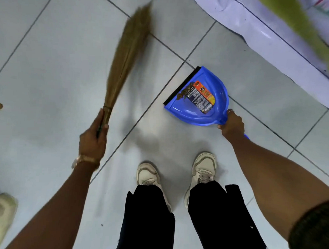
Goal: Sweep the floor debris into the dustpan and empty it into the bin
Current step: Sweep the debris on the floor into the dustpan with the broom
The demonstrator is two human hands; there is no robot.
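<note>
Head view: dustpan point(214, 107) lip on open tile floor point(49, 73).

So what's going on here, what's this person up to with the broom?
A person is sweeping a tiled floor. The left hand grips a straw broom, blurred and lifted off to the left of the pan. The right hand holds the handle of a blue dustpan set on the floor, black lip facing the broom. A small brown debris pile already sits inside by the label. No bin is in view.
</note>
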